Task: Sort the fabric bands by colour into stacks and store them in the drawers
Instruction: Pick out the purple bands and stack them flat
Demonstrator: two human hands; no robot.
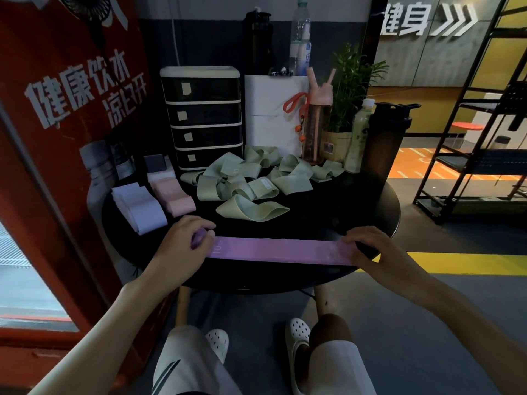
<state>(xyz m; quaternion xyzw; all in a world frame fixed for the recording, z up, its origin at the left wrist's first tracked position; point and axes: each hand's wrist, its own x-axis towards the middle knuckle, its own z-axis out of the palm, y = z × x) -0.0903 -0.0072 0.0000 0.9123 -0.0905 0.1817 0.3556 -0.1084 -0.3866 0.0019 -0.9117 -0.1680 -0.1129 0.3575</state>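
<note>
One purple band (273, 250), two stacks (141, 209), four drawers (206, 124).

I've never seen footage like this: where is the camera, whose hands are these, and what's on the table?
No machine here: a person wears a camera on the head, looking down at their own hands. The left hand grips one end of a purple band, the right hand holds the other, so it lies flat at the round black table's near edge. Behind lie a loose heap of green bands, a pink stack and a pale lilac stack. The drawer unit stands at the back, drawers closed.
</note>
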